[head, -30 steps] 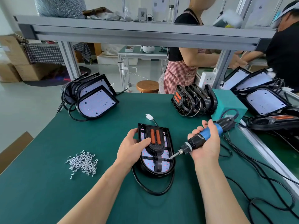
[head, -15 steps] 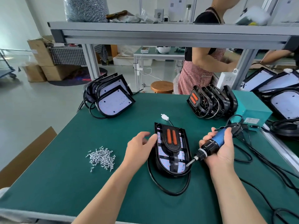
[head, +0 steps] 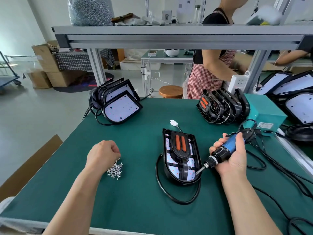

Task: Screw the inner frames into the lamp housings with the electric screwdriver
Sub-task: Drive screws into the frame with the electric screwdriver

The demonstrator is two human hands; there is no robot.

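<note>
Left of the lamp housing [head: 181, 155], the left hand [head: 101, 155] covers part of the screw pile [head: 116, 171]. Its curled fingertips are hidden, so any screw pinched there cannot be seen. Right of the housing, the right hand [head: 235, 156] wraps the electric screwdriver [head: 220, 152], hiding much of its handle. Further right, more housings [head: 299, 107] run off the picture's edge.

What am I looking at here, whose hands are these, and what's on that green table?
There is no machine: these are a person's two bare hands, filmed by a camera worn on their head, looking down. The right hand grips a blue electric screwdriver, its tip at the lower edge of a black lamp housing lying on the green table. The left hand curls over a small pile of screws; whether it has pinched one is hidden. More lamp parts stand stacked at the back.
</note>
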